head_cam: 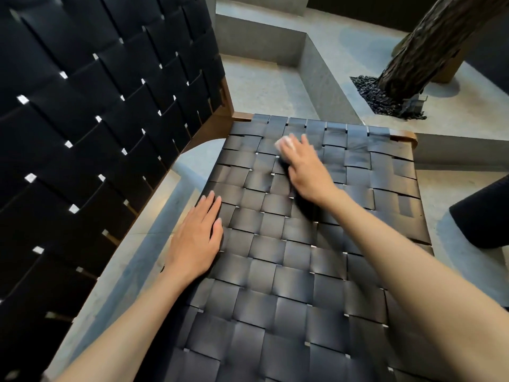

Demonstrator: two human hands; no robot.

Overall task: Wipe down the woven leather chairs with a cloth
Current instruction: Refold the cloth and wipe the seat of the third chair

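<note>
Right hand [305, 168], grip apart, presses the cloth [283, 143] upper centre, seat [289, 312] mostly runs down-frame from it (left hand [195, 244] flat too).

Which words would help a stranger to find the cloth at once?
Find the black woven seat in the middle of the picture. Near its far edge rests the right hand. The cloth peeks out from beneath it, the only whitish wad on that dark surface.
</note>
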